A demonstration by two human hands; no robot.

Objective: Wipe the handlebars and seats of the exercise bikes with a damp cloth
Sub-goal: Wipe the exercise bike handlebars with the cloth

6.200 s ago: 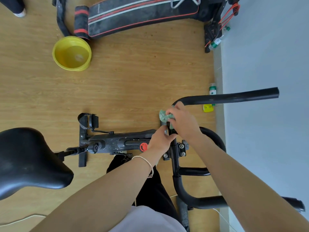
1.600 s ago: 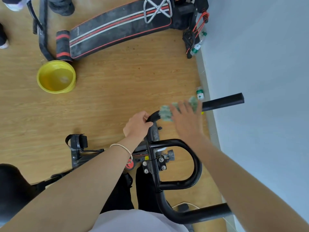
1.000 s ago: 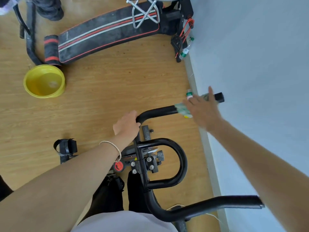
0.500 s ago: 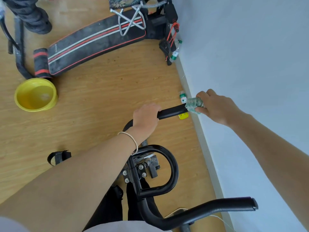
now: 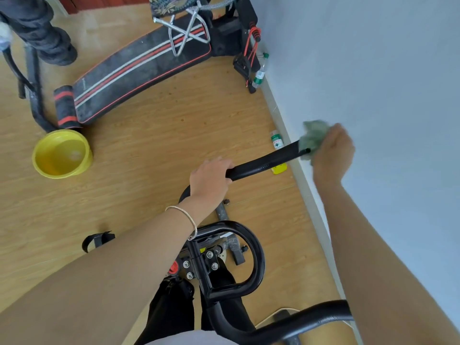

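Note:
The exercise bike's black handlebar has a far grip (image 5: 266,163) that points right toward the wall, a middle loop (image 5: 251,245) and a near grip (image 5: 311,319) at the bottom. My left hand (image 5: 210,179) is closed around the inner end of the far grip. My right hand (image 5: 332,151) holds a bunched green cloth (image 5: 313,136) against the very tip of that grip, close to the wall. The bike's seat is out of view.
A yellow basin (image 5: 61,154) with water stands on the wood floor at left. A black sit-up bench (image 5: 139,68) lies beyond it. A person's dark legs (image 5: 42,33) stand at top left. Small bottles (image 5: 276,139) and a yellow item (image 5: 280,168) lie by the wall (image 5: 373,70).
My right hand has slid the cloth outward along the far grip, from near the stem to its tip. My left hand moved from the stem onto the grip's inner end. The view turned rightward.

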